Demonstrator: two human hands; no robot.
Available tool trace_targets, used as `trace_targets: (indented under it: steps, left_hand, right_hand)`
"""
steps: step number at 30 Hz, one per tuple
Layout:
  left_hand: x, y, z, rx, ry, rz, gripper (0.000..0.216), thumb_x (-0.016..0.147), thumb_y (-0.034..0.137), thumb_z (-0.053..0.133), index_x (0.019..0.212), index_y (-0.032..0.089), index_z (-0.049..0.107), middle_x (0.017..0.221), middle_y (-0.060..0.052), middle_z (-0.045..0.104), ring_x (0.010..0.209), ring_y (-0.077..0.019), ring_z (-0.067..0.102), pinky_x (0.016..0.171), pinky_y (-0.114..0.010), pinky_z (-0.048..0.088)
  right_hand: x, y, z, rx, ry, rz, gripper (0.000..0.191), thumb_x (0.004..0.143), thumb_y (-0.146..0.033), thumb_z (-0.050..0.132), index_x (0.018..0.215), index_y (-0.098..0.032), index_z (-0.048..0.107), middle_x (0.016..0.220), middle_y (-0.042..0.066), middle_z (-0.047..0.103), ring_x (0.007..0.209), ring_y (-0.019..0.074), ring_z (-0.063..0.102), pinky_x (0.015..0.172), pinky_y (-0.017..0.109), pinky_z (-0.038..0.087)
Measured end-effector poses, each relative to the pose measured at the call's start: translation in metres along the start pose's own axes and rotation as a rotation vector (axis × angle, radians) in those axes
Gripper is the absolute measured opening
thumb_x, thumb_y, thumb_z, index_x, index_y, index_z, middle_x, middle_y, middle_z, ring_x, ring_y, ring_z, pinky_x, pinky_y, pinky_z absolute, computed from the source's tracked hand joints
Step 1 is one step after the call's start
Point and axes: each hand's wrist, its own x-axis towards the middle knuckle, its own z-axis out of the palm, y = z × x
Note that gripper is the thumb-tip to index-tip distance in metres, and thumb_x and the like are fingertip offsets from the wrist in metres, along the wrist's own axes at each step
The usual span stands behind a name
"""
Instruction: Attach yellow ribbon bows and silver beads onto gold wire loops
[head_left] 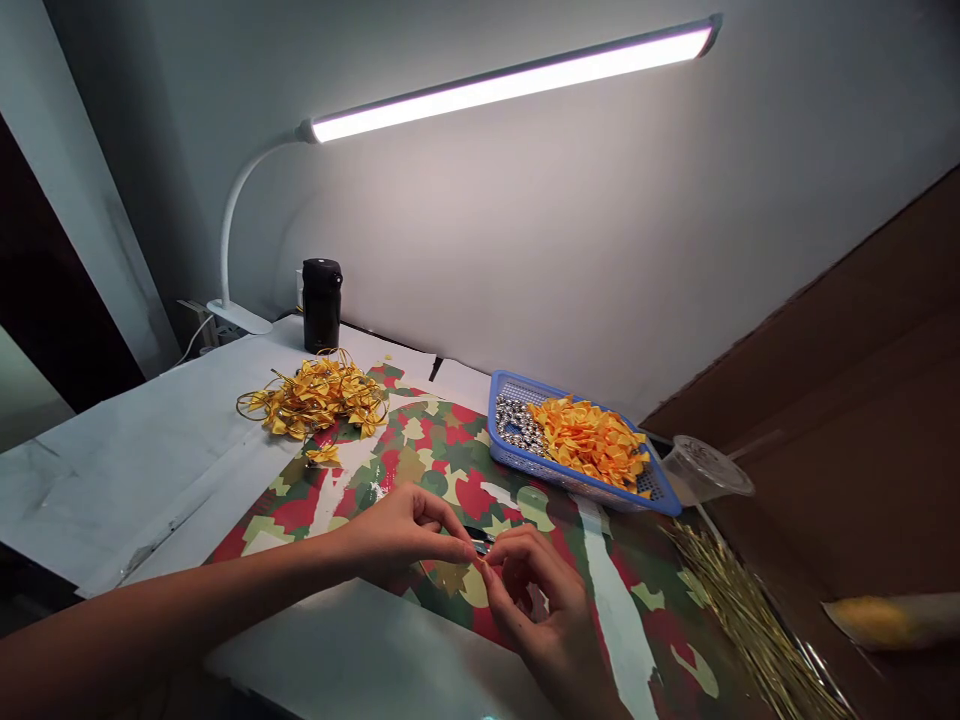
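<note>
My left hand (412, 530) reaches in from the left, its thumb and index finger pinched together. Its fingertips meet those of my right hand (544, 595), which is also closed in a pinch. Between them shows a tiny yellowish bit, too small to name. Just behind the fingertips lies a dark, shiny tool (478, 534), mostly covered by my hands. A single yellow ribbon bow (324, 456) rests on the patterned sheet (465, 440), beside a heap of yellow bows with gold loops (319, 395).
At the back right stands a blue basket (499, 455) with silver bells (519, 425) and orange-yellow ribbon pieces (592, 440). Next to it is a clear plastic tub (705, 468). Golden cords (750, 610) lie at right. A black flask (322, 305) and a lamp (240, 318) stand back left.
</note>
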Motion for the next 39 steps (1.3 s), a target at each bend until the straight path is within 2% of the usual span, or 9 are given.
trace_targets:
  steps: [5, 11, 19, 24, 29, 33, 39]
  left_hand:
    - [-0.001, 0.005, 0.001, 0.003, 0.018, 0.027, 0.019, 0.064, 0.033, 0.077, 0.068, 0.014, 0.072, 0.034, 0.014, 0.027, 0.032, -0.0032, 0.022, 0.033, -0.019, 0.016]
    - [-0.001, 0.003, 0.0, -0.004, 0.009, 0.01, 0.023, 0.064, 0.036, 0.077, 0.07, 0.015, 0.071, 0.034, 0.013, 0.029, 0.031, -0.0048, 0.026, 0.034, -0.02, 0.017]
    - [-0.002, 0.006, 0.001, -0.013, 0.006, 0.037, 0.023, 0.063, 0.036, 0.078, 0.067, 0.016, 0.07, 0.033, 0.013, 0.029, 0.033, -0.0049, 0.026, 0.037, -0.022, 0.015]
    - [-0.001, 0.003, 0.001, -0.011, 0.003, 0.036, 0.023, 0.063, 0.037, 0.077, 0.067, 0.016, 0.07, 0.033, 0.013, 0.03, 0.033, -0.0053, 0.025, 0.036, -0.022, 0.016]
    - [0.003, 0.0, -0.002, 0.004, 0.01, 0.08, 0.025, 0.061, 0.038, 0.079, 0.067, 0.015, 0.071, 0.037, 0.013, 0.03, 0.038, -0.0044, 0.018, 0.041, -0.024, 0.01]
    - [0.005, -0.001, -0.004, -0.003, -0.001, 0.103, 0.027, 0.062, 0.039, 0.079, 0.068, 0.014, 0.072, 0.038, 0.012, 0.029, 0.041, -0.0053, 0.018, 0.044, -0.025, 0.01]
    - [0.0, 0.004, -0.001, -0.013, 0.002, 0.064, 0.027, 0.062, 0.04, 0.079, 0.067, 0.014, 0.071, 0.036, 0.012, 0.03, 0.038, -0.0049, 0.021, 0.041, -0.024, 0.011]
  right_hand:
    - [0.0, -0.001, 0.0, -0.017, 0.027, -0.019, 0.012, 0.083, -0.017, 0.056, 0.072, -0.022, 0.054, 0.069, -0.002, 0.054, 0.046, 0.0085, 0.043, 0.038, 0.019, 0.034]
    - [0.004, -0.008, -0.006, -0.044, -0.045, 0.009, 0.01, 0.084, -0.016, 0.055, 0.076, -0.021, 0.055, 0.071, -0.001, 0.055, 0.048, 0.0092, 0.046, 0.041, 0.019, 0.037]
    - [0.001, 0.001, -0.003, -0.009, -0.008, -0.009, 0.011, 0.084, -0.017, 0.054, 0.075, -0.021, 0.056, 0.07, -0.002, 0.054, 0.047, 0.0088, 0.044, 0.039, 0.02, 0.034]
    - [0.001, 0.0, -0.003, -0.011, 0.008, -0.025, 0.011, 0.084, -0.017, 0.053, 0.075, -0.021, 0.056, 0.068, -0.002, 0.054, 0.046, 0.0088, 0.043, 0.039, 0.02, 0.034]
    - [0.002, -0.003, -0.004, -0.028, 0.003, -0.024, 0.012, 0.084, -0.016, 0.053, 0.073, -0.02, 0.056, 0.067, -0.001, 0.055, 0.046, 0.0092, 0.044, 0.039, 0.02, 0.035]
    - [0.002, -0.001, -0.003, -0.027, 0.034, -0.015, 0.013, 0.084, -0.016, 0.053, 0.072, -0.021, 0.056, 0.067, -0.001, 0.054, 0.046, 0.0094, 0.044, 0.038, 0.021, 0.034]
    - [0.0, -0.002, -0.004, -0.035, 0.01, 0.015, 0.005, 0.083, -0.019, 0.057, 0.085, -0.022, 0.06, 0.072, 0.0, 0.055, 0.048, 0.0102, 0.046, 0.04, 0.021, 0.037]
